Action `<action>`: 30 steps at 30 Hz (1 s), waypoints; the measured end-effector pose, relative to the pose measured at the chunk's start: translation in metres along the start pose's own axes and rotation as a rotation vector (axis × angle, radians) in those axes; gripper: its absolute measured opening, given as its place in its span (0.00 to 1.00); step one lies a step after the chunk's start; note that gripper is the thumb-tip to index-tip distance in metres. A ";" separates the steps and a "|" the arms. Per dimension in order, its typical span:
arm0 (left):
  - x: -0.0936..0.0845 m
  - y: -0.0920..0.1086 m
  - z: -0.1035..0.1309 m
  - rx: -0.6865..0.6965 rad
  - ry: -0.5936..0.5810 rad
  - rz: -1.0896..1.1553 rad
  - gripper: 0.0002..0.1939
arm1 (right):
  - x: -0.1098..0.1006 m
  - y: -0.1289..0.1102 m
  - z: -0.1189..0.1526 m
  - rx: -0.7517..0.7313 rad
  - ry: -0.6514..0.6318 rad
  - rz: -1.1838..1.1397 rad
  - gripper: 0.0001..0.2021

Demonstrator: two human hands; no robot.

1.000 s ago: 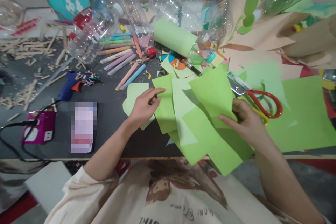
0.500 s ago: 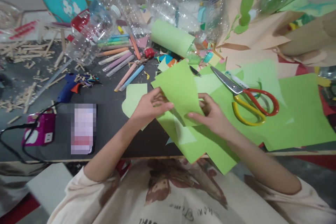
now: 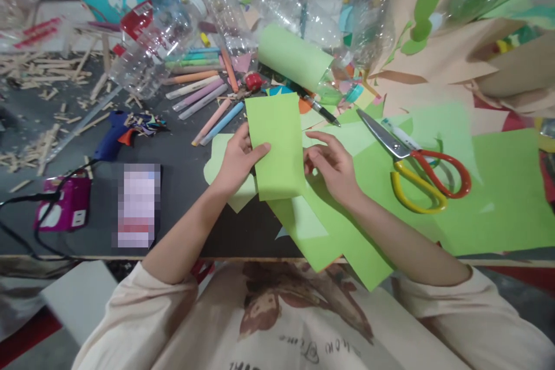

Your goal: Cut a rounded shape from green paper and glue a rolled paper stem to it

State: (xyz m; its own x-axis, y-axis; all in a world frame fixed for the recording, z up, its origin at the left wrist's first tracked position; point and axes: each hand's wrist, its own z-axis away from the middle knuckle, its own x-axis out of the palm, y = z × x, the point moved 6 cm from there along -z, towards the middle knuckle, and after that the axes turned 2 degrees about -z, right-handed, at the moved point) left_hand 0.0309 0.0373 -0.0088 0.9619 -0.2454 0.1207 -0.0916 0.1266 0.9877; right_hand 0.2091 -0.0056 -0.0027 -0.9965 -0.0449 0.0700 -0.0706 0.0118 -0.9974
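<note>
A bright green paper rectangle (image 3: 277, 150) stands nearly upright over the table. My left hand (image 3: 240, 162) pinches its left edge, thumb on the front and fingers behind. My right hand (image 3: 335, 165) hovers just off the right edge, fingers loosely bent and apart, with nothing seen in them. Underneath lie larger green sheets (image 3: 342, 231) and paler green pieces (image 3: 228, 150). Right of my right hand, scissors (image 3: 401, 153) with one red and one yellow handle rest on the green paper. A black pen (image 3: 323, 111) lies beyond the held paper.
Several markers (image 3: 203, 92) and clear plastic bottles (image 3: 147, 52) crowd the back, beside a bottle wrapped in green paper (image 3: 295, 58). A blue glue gun (image 3: 113, 133), wood sticks (image 3: 39, 81), a purple box (image 3: 65, 205) and a phone (image 3: 137, 205) are at left.
The green paper has turned straighter and moved slightly left in my left hand. My right hand has let go of its right edge.
</note>
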 end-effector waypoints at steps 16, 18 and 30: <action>0.011 0.001 0.010 -0.119 0.020 -0.024 0.31 | 0.002 -0.007 0.001 -0.196 -0.174 0.284 0.10; 0.011 0.001 0.011 -0.145 0.035 -0.044 0.30 | 0.006 -0.005 0.003 -0.191 -0.216 0.269 0.09; 0.008 -0.001 0.008 -0.027 0.095 -0.010 0.25 | 0.004 -0.007 0.002 -0.185 -0.172 0.246 0.13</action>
State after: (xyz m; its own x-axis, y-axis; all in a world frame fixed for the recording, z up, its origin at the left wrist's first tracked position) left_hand 0.0365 0.0281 -0.0077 0.9829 -0.1545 0.0996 -0.0762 0.1511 0.9856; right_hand 0.2060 -0.0074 0.0041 -0.9639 -0.1854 -0.1909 0.1479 0.2232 -0.9635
